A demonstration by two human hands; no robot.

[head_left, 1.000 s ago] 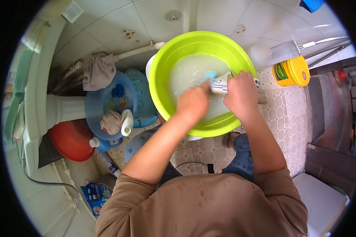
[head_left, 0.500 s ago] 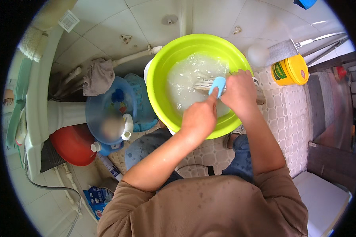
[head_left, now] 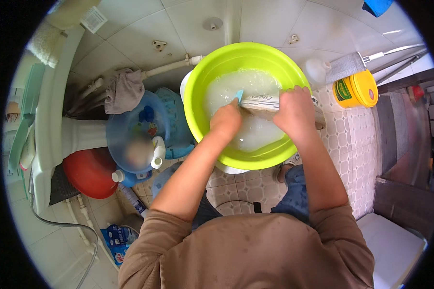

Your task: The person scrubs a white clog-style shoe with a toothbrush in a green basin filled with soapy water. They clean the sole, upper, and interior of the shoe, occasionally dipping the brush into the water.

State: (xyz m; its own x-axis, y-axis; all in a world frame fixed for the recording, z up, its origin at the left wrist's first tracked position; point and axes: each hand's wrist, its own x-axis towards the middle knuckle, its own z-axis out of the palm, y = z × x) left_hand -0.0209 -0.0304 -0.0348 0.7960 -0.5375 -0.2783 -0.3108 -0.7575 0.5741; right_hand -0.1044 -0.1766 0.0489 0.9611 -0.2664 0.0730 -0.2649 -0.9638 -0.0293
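Note:
A lime-green basin [head_left: 197, 108] holds cloudy, sudsy water [head_left: 250, 137]. My left hand [head_left: 227, 121], over the middle of the water, is closed around a small light-blue brush [head_left: 239, 97]; its bristles are hidden. The brush is at the left end of a long white piece with dark lettering and a beige-brown lower side, which looks like a shoe [head_left: 261, 102]. My right hand [head_left: 295, 111] grips this shoe from above near the basin's right rim. Its other end sticks out over that rim, to the right of my hand.
Left of the basin stand a blue translucent basin [head_left: 115, 137], a white bottle [head_left: 157, 153], a red basin [head_left: 92, 176] and a pedestal sink [head_left: 84, 135]. To the right is a yellow bucket [head_left: 359, 91] on the tiled floor [head_left: 344, 139]. A grey cloth [head_left: 126, 89] hangs over pipes.
My left hand and the brush have moved left, from beside my right hand to the shoe's left end. The right hand keeps its grip on the shoe.

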